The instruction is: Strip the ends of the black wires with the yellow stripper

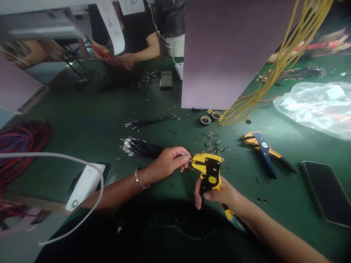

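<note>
Wrapped round the handles of a yellow and black wire stripper [212, 168] is my right hand [216, 193], holding the tool with its jaws facing left. My left hand [177, 159] pinches a thin dark wire close to those jaws; the fingers hide most of it, and I cannot tell whether its end is inside the jaws. Behind my left hand lies a bundle of short black wires [145, 147] with bare silvery ends. Small cut scraps [214, 144] are scattered just beyond the stripper.
A blue and orange wire stripper [263, 148] and a phone [326, 191] lie at right. Tape rolls [205, 120] sit below a pale panel [214, 54]. Yellow wires [263, 87] hang beside a plastic bag [315, 106]. A white power strip [85, 187] is at left. Co-workers' hands [124, 61] are across the table.
</note>
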Action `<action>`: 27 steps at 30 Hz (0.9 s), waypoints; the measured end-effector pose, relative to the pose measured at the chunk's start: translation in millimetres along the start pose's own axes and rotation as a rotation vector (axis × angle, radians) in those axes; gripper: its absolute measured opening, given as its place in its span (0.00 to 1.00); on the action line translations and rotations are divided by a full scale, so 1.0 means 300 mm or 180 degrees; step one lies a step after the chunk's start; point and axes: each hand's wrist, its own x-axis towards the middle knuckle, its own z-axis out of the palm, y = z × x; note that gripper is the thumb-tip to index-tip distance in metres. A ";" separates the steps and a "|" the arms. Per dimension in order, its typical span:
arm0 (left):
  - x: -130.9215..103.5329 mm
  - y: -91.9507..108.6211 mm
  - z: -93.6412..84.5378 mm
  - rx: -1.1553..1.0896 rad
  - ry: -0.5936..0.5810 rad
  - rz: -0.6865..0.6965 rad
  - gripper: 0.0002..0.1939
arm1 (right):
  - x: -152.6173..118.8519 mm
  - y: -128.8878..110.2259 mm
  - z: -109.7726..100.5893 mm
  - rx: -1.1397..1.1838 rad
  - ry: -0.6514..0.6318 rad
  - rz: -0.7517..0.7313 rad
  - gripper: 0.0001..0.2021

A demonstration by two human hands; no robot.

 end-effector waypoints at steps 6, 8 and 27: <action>-0.002 0.000 -0.001 0.0074 -0.0032 0.0004 0.09 | -0.005 0.000 0.005 0.0045 0.0124 0.0018 0.12; -0.002 0.000 -0.002 0.0114 -0.0029 0.0000 0.09 | -0.007 0.005 0.004 0.0046 0.0127 0.0026 0.11; 0.000 -0.008 -0.002 0.0136 0.0088 0.0050 0.10 | -0.001 0.000 0.028 0.0329 0.0358 0.0167 0.14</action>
